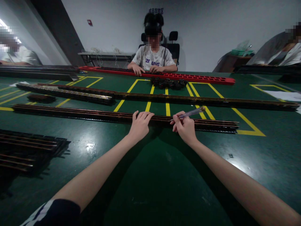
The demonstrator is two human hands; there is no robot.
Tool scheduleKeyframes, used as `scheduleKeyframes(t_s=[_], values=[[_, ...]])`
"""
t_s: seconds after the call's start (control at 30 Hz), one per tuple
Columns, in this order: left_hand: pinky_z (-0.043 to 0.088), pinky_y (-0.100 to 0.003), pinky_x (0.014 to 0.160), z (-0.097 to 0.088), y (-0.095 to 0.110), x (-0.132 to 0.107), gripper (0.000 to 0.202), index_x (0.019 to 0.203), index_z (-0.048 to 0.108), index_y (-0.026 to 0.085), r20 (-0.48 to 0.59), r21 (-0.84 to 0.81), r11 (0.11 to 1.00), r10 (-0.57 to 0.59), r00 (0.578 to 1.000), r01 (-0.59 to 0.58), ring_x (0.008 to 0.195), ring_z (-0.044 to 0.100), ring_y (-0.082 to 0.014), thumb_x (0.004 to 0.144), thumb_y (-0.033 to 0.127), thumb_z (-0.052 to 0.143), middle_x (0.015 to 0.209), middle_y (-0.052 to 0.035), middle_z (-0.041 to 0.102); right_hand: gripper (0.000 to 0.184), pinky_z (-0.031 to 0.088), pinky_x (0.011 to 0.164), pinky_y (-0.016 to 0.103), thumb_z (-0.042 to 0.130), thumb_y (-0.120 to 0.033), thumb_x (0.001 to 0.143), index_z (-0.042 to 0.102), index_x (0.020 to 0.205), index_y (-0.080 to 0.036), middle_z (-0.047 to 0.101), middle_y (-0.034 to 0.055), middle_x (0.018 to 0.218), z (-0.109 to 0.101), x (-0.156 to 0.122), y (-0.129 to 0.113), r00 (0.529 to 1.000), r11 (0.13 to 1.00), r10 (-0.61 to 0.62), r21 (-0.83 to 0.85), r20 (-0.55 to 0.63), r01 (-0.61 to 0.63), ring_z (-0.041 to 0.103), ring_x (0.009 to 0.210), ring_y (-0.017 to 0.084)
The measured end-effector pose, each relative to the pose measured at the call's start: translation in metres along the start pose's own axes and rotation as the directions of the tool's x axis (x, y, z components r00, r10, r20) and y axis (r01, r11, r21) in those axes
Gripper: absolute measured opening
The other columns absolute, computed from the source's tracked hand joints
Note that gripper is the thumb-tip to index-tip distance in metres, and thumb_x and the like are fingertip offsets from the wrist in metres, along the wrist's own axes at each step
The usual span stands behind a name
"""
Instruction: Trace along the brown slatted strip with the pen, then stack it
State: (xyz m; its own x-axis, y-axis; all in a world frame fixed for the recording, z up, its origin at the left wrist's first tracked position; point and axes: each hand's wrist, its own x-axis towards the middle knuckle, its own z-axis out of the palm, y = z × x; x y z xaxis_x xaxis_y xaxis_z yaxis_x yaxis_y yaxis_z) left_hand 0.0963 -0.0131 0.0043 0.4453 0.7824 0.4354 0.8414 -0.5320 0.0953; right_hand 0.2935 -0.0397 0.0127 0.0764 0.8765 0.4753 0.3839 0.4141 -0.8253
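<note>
A long black strip (94, 114) with copper-coloured lines along it lies crosswise on the green table in front of me. My left hand (139, 125) rests over its middle, fingers stretched across the top edge. To the right, my right hand (185, 128) pinches a clear-barrelled pen-like tool (191, 112) in a writing grip. The tool's thin tip points down and left at the strip; whether it touches cannot be made out. Its rounded brownish end sticks out to the upper right.
More long dark strips (211, 102) lie behind mine, and a stack of strips (28, 150) sits at near left. Across the table a person (154, 58) has both hands at a long red frame (199, 77), beside dark small parts (168, 83). Other people sit at both sides.
</note>
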Motion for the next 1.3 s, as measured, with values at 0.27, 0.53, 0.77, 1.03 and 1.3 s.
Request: scheduleKeyframes(t_s=[0.27, 0.53, 0.77, 1.03, 1.3], values=[[0.022, -0.048, 0.11, -0.0027, 0.0009, 0.0002, 0.043, 0.123, 0.053, 0.019, 0.019, -0.049, 0.999, -0.019, 1.0, 0.02, 0.121, 0.049, -0.0205, 0.086, 0.01, 0.033, 0.125, -0.0075, 0.059, 0.03, 0.041, 0.034, 0.019, 0.049, -0.045, 0.088, 0.049, 0.074, -0.018, 0.06, 0.0004, 0.058, -0.0011, -0.0022, 0.003, 0.997, 1.0, -0.005, -0.018, -0.072, 0.004, 0.054, 0.038, 0.009], [0.022, -0.048, 0.11, 0.0012, -0.0018, 0.0002, 0.037, 0.124, 0.052, 0.018, -0.006, -0.066, 0.998, -0.008, 1.0, 0.007, 0.119, 0.05, -0.0215, 0.092, 0.028, 0.038, 0.124, -0.0083, 0.059, 0.03, 0.04, 0.034, 0.019, 0.05, -0.045, 0.088, 0.049, 0.075, -0.018, 0.058, -0.0014, 0.056, -0.0023, -0.0017, 0.0064, 0.995, 1.0, 0.005, 0.008, -0.096, -0.005, 0.053, 0.037, 0.009], [0.023, -0.048, 0.11, 0.003, -0.0026, 0.0003, 0.038, 0.125, 0.052, 0.017, -0.004, -0.048, 0.999, -0.004, 1.0, 0.004, 0.119, 0.049, -0.0218, 0.092, 0.032, 0.041, 0.123, -0.0085, 0.059, 0.029, 0.041, 0.034, 0.02, 0.05, -0.044, 0.088, 0.049, 0.075, -0.018, 0.058, -0.0007, 0.057, -0.003, -0.0012, 0.0049, 0.998, 1.0, 0.007, 0.009, -0.069, -0.006, 0.054, 0.038, 0.009], [0.024, -0.048, 0.109, 0.0043, -0.0026, 0.0003, 0.037, 0.124, 0.052, 0.017, -0.006, -0.032, 0.999, -0.003, 1.0, 0.003, 0.118, 0.05, -0.0228, 0.091, 0.032, 0.042, 0.122, -0.0089, 0.06, 0.029, 0.041, 0.033, 0.018, 0.049, -0.044, 0.089, 0.048, 0.076, -0.018, 0.057, -0.0024, 0.057, -0.0014, -0.0014, 0.006, 0.995, 0.999, 0.008, 0.05, -0.104, -0.003, 0.053, 0.037, 0.008], [0.025, -0.048, 0.108, 0.0053, -0.0033, 0.0007, 0.035, 0.121, 0.053, 0.017, -0.01, -0.036, 0.999, -0.006, 1.0, 0.005, 0.117, 0.05, -0.0228, 0.091, 0.031, 0.043, 0.12, -0.0088, 0.06, 0.029, 0.042, 0.033, 0.018, 0.049, -0.044, 0.089, 0.048, 0.076, -0.018, 0.057, -0.0021, 0.057, -0.0018, -0.0013, 0.0072, 0.995, 0.998, -0.014, 0.055, -0.094, 0.02, 0.054, 0.037, 0.008]])
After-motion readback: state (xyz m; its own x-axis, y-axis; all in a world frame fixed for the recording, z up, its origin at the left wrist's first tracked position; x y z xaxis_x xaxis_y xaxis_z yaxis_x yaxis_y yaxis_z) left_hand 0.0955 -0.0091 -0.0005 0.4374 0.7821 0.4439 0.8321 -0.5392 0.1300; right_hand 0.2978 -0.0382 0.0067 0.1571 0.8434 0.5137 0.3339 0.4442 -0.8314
